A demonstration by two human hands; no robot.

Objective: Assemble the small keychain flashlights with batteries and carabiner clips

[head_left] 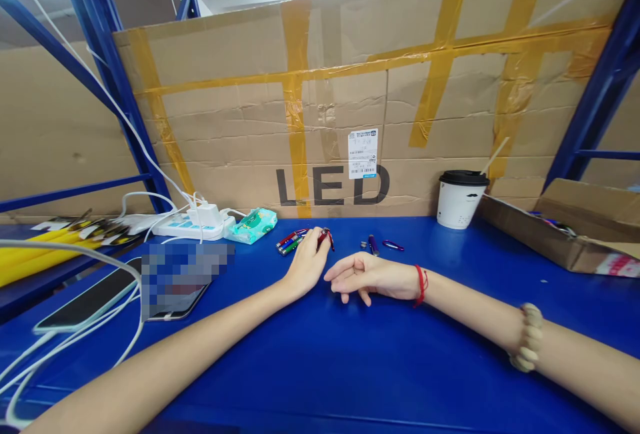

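You've got a big cardboard sheet (240,127) at the back, taped, printed "LED", white label (363,141) stuck on. Right side: your white cup (454,205), black lid, stick poking out, open carton (575,237) beside it. Left side: white power strip (213,229) with plugs, green packet (255,225) just beside, phone (90,297), white cables (131,341), yellow items (35,257) far left. Blue uprights (593,91) flank you.
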